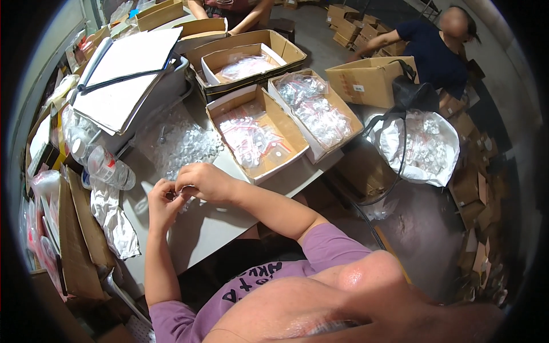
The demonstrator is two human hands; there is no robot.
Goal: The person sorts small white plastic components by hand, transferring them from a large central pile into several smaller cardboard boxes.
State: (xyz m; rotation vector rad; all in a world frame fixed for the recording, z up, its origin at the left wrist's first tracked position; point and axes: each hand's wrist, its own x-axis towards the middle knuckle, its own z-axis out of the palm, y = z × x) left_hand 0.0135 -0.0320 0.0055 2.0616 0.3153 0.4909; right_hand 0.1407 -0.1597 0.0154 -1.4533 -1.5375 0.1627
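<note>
Worker's head [354, 297] closest. Left hand [164, 199], right hand [200, 178] meet over white table [220, 220], fingertips pinching tiny thing [187, 191], too hidden to name. Small-parts pile [180, 143] just past hands, likely for easy reach. Cardboard box [278, 117] open upward, keeps clear bags [246, 134] together.

A small, pale, shiny item [184, 206], mostly hidden from view, is held above the white tabletop [213, 224].
</note>
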